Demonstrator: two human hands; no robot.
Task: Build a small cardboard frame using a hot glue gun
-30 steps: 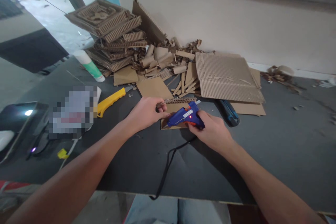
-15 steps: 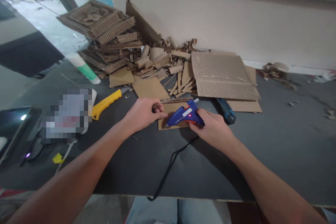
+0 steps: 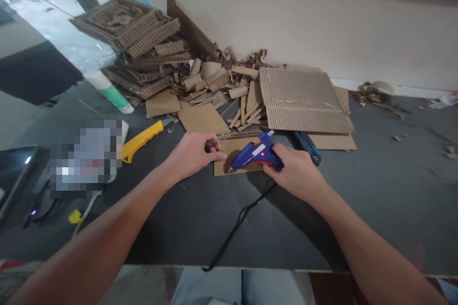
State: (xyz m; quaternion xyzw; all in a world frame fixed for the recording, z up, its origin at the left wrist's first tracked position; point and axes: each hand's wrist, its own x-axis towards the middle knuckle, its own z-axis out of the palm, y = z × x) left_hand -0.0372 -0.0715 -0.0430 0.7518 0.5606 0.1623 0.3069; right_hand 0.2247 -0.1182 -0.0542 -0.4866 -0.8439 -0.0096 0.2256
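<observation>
My right hand grips a blue glue gun with a small red light on its side; its nozzle points left and down at a flat cardboard piece on the dark table. A narrow corrugated cardboard strip stands on edge along the far side of that piece, and my left hand pinches its left end. A black cord trails from the gun to the table's near edge.
A yellow utility knife lies left of my hands and a dark blue one to the right. Behind are a big corrugated sheet, cardboard scraps, a stack of cardboard frames, a white-green glue bottle and a phone at far left.
The glue gun and my right hand have slid slightly to the right along the cardboard piece. My left hand keeps its pinch on the strip.
</observation>
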